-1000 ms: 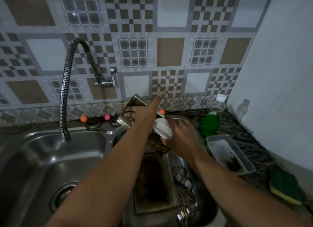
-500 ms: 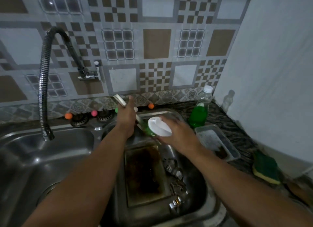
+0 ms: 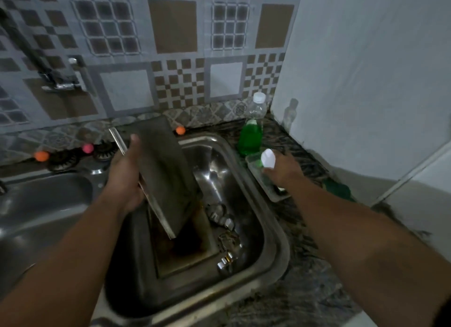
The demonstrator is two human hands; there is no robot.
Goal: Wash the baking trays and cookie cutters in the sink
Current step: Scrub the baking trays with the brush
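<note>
Over the right-hand basin of the sink [image 3: 273, 231] I saw the left hand [image 3: 127, 177] clamped on the long edge of a baking tray [image 3: 163, 170], thumb laid along its rim, holding the tray steeply tilted with its dark underside turned up and its lower corner hanging above the basin. Beneath it a second baking tray [image 3: 192, 251], brown with burnt residue, lay flat on the basin floor. Beside that tray, along the basin's right side, sat a loose cluster of metal cookie cutters [image 3: 225, 238]. Off to the right, above the bench [image 3: 302, 300], the right hand [image 3: 283, 170] was closed around a small green bottle with a white cap [image 3: 268, 157], held over a shallow clear container [image 3: 266, 185] that stood on the bench just beside the sink. Behind it, near the wall corner, a taller clear bottle of green liquid [image 3: 251, 133] stood upright. A green sponge [image 3: 338, 188] lay farther right, partly hidden by the forearm. On the ledge behind the basins I made out an orange ball [image 3: 180, 130], a pink ball [image 3: 87, 148] and another orange one [image 3: 41, 156].
</note>
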